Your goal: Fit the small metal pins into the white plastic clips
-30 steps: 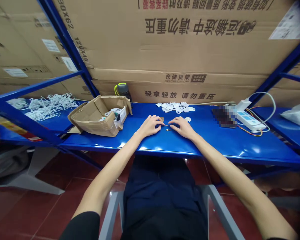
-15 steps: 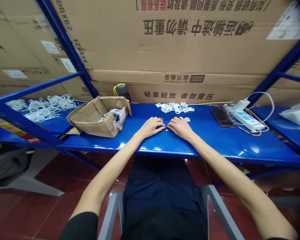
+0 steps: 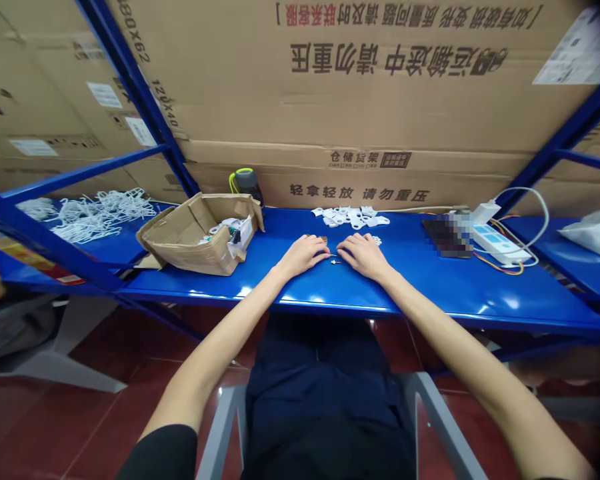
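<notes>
My left hand [image 3: 307, 255] rests on the blue shelf top [image 3: 260, 283], its thumb and fingertips pinched on a thin pin-like piece [image 3: 333, 255], too small to make out well. To its right, my right hand [image 3: 363, 255] has its fingers curled and pressed together; whatever they hold is hidden. A slim gap parts the two hands. Just below it lies a small pin with a white part [image 3: 335, 262]. Behind the left fingertips shows a little row of brown strips [image 3: 324, 239]. Small white pieces [image 3: 377, 240] lie partly hidden behind my right hand.
White flat parts [image 3: 350, 217] are heaped farther back. On the left stands an open cardboard box [image 3: 190, 247] with mixed parts, a dark bottle [image 3: 247, 181] behind it. A power strip [image 3: 500, 241] with cables lies right, beside a blurred dark object [image 3: 447, 237]. White hooks [image 3: 103, 213] fill the left shelf.
My right hand has drawn slightly away from my left, widening the gap between the fingertips. The small pin below them now shows more fully. The view has shifted slightly.
</notes>
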`<state>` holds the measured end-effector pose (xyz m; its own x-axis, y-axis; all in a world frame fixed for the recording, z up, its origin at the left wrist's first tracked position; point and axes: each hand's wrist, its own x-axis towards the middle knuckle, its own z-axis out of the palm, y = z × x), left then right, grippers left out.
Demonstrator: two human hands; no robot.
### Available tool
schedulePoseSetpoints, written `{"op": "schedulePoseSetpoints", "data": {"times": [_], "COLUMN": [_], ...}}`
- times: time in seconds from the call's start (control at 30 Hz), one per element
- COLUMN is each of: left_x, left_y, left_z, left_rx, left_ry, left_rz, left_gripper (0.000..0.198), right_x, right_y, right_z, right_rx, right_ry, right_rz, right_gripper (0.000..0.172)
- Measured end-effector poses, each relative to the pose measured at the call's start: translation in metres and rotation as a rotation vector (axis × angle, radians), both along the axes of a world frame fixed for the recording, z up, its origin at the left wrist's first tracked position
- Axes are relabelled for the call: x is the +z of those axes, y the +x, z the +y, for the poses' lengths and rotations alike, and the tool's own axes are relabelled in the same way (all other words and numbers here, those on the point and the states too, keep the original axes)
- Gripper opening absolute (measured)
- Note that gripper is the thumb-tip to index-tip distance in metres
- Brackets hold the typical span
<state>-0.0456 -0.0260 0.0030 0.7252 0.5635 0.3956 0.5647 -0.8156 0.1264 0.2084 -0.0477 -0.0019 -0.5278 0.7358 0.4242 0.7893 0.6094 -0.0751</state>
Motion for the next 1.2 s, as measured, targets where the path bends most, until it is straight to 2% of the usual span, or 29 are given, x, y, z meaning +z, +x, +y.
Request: {"op": "schedulePoseSetpoints", "data": {"times": [0.17, 0.3, 0.5, 0.73, 0.9, 1.07, 1.2], "left_x": [0.001, 0.001, 0.003, 0.003, 0.003, -0.001, 0.000], "left_y": [-0.002, -0.003, -0.003, -0.004, -0.004, -0.005, -0.004], "left_z": [0.001, 0.002, 0.001, 0.000, 0.001, 0.003, 0.003], "left_rx": [0.032, 0.060, 0.063, 0.058, 0.066, 0.052, 0.044], "left_ry": [-0.015, -0.028, -0.042, -0.047, -0.053, -0.035, -0.034], "left_rz": [-0.045, -0.086, -0.100, -0.124, -0.123, -0.127, -0.126], "left_gripper": [0.028, 0.030, 0.031, 0.031, 0.031, 0.029, 0.030], "right_x": [0.002, 0.000, 0.002, 0.007, 0.007, 0.004, 0.002], "right_y": [0.033, 0.049, 0.044, 0.055, 0.056, 0.055, 0.048], "right_z": [0.008, 0.009, 0.007, 0.001, 0.000, 0.003, 0.005], "right_rx": [-0.353, -0.464, -0.450, -0.497, -0.490, -0.442, -0.335], "right_ry": [0.013, -0.023, -0.039, -0.050, -0.065, -0.067, -0.091], "right_rz": [0.117, 0.106, 0.106, 0.093, 0.052, 0.057, 0.039], "right_gripper": [0.027, 0.028, 0.029, 0.018, 0.022, 0.025, 0.028]}}
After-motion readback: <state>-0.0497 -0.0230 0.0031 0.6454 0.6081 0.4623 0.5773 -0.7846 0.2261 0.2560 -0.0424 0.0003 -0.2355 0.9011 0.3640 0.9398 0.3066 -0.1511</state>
